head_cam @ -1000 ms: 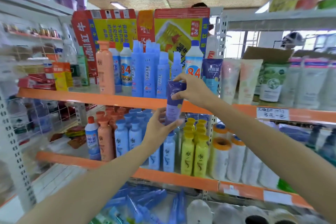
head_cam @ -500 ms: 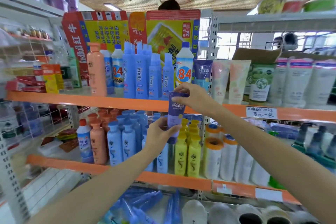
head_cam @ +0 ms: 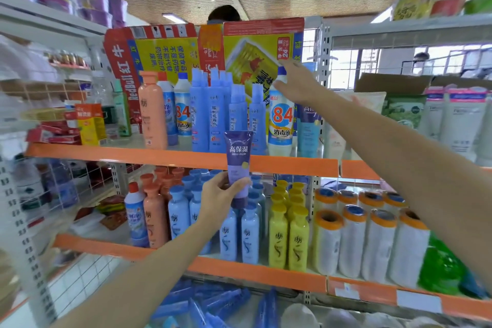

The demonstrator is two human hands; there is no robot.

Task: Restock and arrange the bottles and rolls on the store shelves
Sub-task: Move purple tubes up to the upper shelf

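- Holding a purple tube (head_cam: 237, 165) cap-down in our left hand (head_cam: 222, 196), we keep it off the shelving, in front of the orange lip of the upper shelf (head_cam: 170, 156); thumb and fingers wrap its lower part just above the dark cap.
- Above and to the right of the tube, our right hand (head_cam: 295, 82) reaches with fingers spread and straight to the neck of a white "84" bottle (head_cam: 281, 117); it touches or nearly touches the bottle and grasps nothing.
- Left of that bottle, along the same shelf, stand tall blue bottles (head_cam: 213, 114), a second "84" bottle and a peach bottle (head_cam: 153, 112), all upright before a flattened printed carton (head_cam: 255, 56).
- Right of the "84" bottle, a matching blue-purple tube (head_cam: 306, 125) stands among pale tubes; we judge this the tube's likely slot.
- Below the tube, the lower shelf (head_cam: 239, 270) carries packed rows of peach, light blue and yellow bottles (head_cam: 288, 237), then white rolls (head_cam: 351, 242) with orange-ringed cores.
- Progress: both shelves look largely stocked and ordered; what remains, by our judgement, is seating the tube in hand and straightening its neighbours.
- Materials: the tube is soft, matte plastic with a flat crimped top, likely yielding to pressure; the bottles are rigid, glossy and cylindrical; the rolls are film-wrapped cylinders.
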